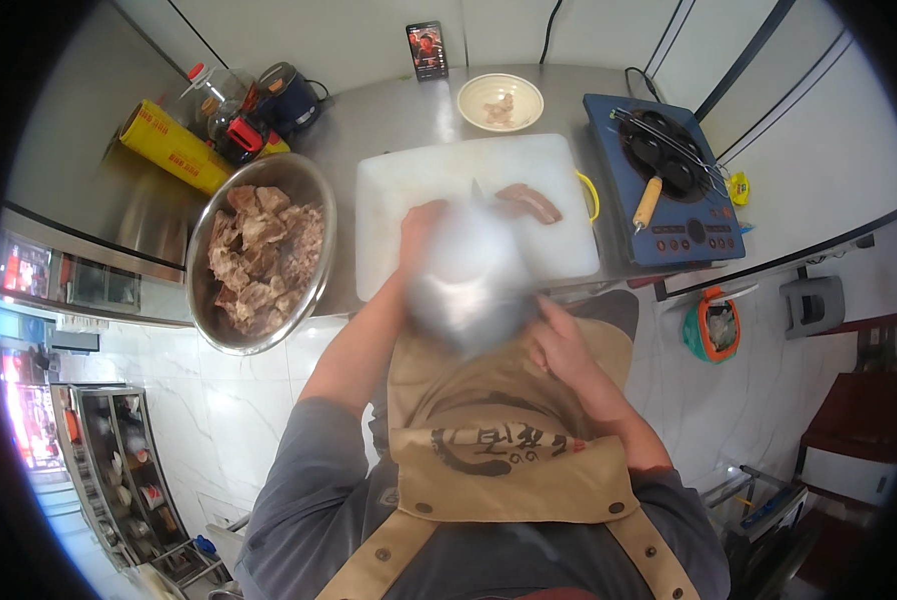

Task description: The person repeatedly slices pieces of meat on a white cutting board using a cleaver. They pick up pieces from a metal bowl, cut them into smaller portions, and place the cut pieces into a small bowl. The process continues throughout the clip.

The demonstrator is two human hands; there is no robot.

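A blurred, silvery round shape [467, 277] fills the space between my hands; I cannot make out what it is. My left hand [421, 229] is over the white cutting board [388, 180], at the shape's left edge, its fingers partly hidden. At the shape's lower right is my right hand [561, 337], with curled fingers. Whether either hand grips something is hidden by the blur. Beyond the shape, a dark pointed tip [476, 188], perhaps of a knife, shows on the board. To its right lies a strip of meat [531, 202].
A steel bowl [330, 225] heaped with meat pieces stands left of the board. Behind the board are a cream bowl [467, 112] with small meat pieces and a propped phone [427, 51]. An induction cooker [606, 142] on the right carries a pan with a wooden handle [647, 202].
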